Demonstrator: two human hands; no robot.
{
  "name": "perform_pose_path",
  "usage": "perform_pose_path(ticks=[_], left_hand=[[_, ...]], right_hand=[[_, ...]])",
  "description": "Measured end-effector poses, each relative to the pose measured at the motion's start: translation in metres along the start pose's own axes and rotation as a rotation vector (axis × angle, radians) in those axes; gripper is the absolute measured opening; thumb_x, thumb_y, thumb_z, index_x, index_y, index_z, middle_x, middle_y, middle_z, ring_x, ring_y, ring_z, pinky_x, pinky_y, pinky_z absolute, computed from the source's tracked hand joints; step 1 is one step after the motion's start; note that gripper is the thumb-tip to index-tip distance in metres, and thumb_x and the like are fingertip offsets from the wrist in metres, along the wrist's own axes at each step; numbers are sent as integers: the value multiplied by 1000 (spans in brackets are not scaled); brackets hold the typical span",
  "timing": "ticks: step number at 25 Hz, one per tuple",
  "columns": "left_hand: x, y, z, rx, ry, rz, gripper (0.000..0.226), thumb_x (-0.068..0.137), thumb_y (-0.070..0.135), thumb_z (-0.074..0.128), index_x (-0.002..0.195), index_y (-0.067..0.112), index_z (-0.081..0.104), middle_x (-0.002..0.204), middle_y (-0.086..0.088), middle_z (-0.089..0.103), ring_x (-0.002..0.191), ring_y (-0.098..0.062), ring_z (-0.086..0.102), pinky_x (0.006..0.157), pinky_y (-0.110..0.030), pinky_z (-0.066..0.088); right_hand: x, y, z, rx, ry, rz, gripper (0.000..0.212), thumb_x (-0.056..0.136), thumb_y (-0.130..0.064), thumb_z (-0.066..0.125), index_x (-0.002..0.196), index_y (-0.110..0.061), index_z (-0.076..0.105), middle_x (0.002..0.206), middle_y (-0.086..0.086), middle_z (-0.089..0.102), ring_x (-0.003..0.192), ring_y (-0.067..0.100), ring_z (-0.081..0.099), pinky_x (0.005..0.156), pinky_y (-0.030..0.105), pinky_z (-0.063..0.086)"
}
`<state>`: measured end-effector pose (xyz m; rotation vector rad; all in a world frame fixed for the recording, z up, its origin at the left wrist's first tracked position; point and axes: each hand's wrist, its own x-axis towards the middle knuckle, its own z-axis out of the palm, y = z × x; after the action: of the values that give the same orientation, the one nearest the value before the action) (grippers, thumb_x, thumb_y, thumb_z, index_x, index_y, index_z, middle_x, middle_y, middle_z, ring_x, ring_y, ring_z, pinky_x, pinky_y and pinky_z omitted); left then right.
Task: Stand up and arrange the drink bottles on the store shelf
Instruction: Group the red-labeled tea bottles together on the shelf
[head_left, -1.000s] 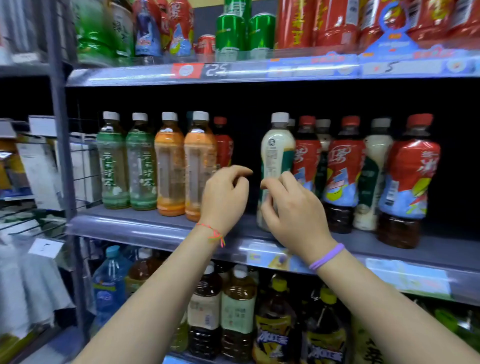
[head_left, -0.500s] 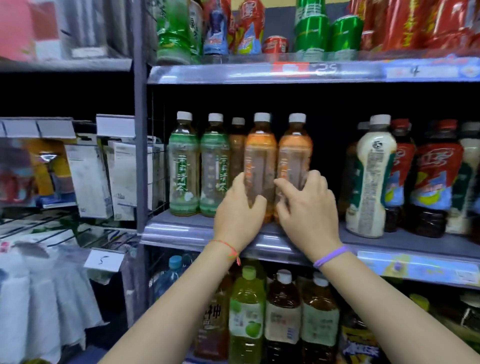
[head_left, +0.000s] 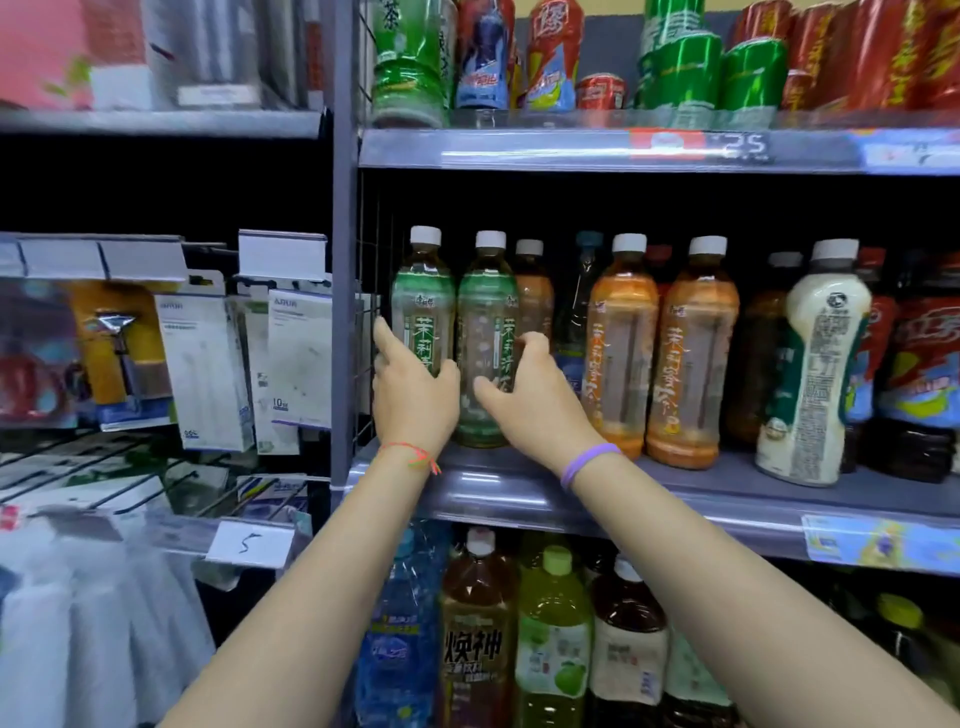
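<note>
the grey metal store shelf (head_left: 675, 499) carries a row of upright plastic drink bottles; two green-labelled tea bottles with white caps stand at its left end, two orange-labelled bottles (head_left: 660, 353) just right of them, then a white bottle with a dark label (head_left: 815, 364). the left hand (head_left: 413, 387) curls round the leftmost green bottle (head_left: 421, 306), index finger raised against the wire side grid. the right hand (head_left: 530, 384) grips the second green bottle (head_left: 485, 317), thumb in front, fingers curled round its right side
</note>
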<state>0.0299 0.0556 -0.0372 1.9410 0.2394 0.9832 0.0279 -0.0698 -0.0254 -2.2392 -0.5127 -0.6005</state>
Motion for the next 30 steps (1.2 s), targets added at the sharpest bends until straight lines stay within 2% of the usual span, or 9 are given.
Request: perform_pose_path(ticks=[3,6,9,13,16,20,22,24,30], left_hand=[[9,-1,-1,-66,-16,-25,79,94,27,65,155,8,18,154,-19,36,138,-35,41,106,-41,38],[8,-7,-2,-191,-13,12,75,92,25,69,152,12,26,153,-11,41,138,-29,42,108,-37,38],[2,-12,-4,-389,1,84,73,87,24,73,147,17,33,142,-5,51,129,-23,51,109,-44,44],[-30,-4,-10,-564,72,250,60,86,11,76,134,17,41,121,4,60,110,-5,61,93,-20,50],[-55,21,-8,-665,56,396,57,87,14,77,133,7,44,117,5,63,109,-6,63,91,-22,52],[-92,80,7,-633,-9,517,49,84,42,74,120,15,55,100,19,68,93,3,65,81,-16,49],[-116,115,27,-558,-90,560,39,83,49,72,112,28,56,93,29,68,87,9,64,75,-11,47],[-142,151,60,-551,-171,548,32,82,51,70,105,31,58,88,32,68,82,11,63,72,-11,48],[-248,250,204,-641,-232,525,40,81,54,69,107,25,60,92,18,71,87,5,66,79,-25,53]], right_hand=[[19,-2,9,127,-26,197,72,88,-46,68,136,-2,37,134,15,54,118,33,56,91,38,48],[20,-5,6,269,-39,243,92,62,-69,73,128,-7,52,127,9,61,109,27,63,87,44,57],[11,-8,-5,495,-80,246,46,74,-49,81,106,-21,62,108,-1,70,90,10,66,71,26,56],[-16,1,-17,380,90,56,71,64,-66,78,119,-23,65,115,-5,59,107,12,59,92,34,55],[-40,7,-45,441,215,-116,46,77,-56,75,110,-26,64,110,-5,59,102,5,59,88,22,53],[-61,22,-95,762,289,-79,30,91,-39,69,113,-20,65,107,-5,73,99,4,69,85,25,55],[-70,49,-131,761,340,-15,27,94,-39,65,113,-20,66,105,-6,74,97,0,69,85,23,56],[-81,84,-176,720,430,-8,22,95,-37,63,109,-21,64,100,-12,71,88,-14,64,77,10,49],[-124,219,-317,522,648,-40,29,92,-39,67,107,-16,57,93,-18,65,81,-17,60,70,3,42]])
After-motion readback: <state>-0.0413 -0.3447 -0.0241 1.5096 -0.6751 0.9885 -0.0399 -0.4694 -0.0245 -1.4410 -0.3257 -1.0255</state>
